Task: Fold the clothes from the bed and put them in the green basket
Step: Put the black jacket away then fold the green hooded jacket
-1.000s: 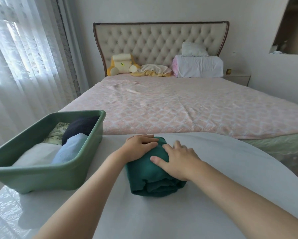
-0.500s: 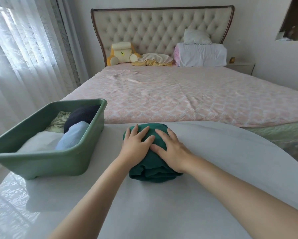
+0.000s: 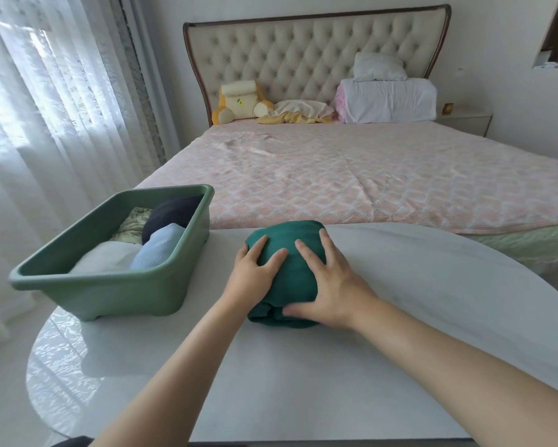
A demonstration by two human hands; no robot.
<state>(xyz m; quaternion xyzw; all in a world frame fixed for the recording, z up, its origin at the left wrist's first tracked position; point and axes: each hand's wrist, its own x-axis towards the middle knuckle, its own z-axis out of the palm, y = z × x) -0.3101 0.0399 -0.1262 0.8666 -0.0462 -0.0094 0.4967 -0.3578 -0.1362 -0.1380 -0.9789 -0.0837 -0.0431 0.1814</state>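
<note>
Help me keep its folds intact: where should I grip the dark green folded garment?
Grip the dark green folded garment low on its left and right flanks, coming from both sides. Its layered end faces you; a sideways squeeze should hold it together.

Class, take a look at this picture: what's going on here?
A person is at a white table at the foot of a bed. The left hand and right hand rest on a folded green garment on the table. The basket stands to its left, already holding several folded clothes. The garment is not yet in it.
</note>
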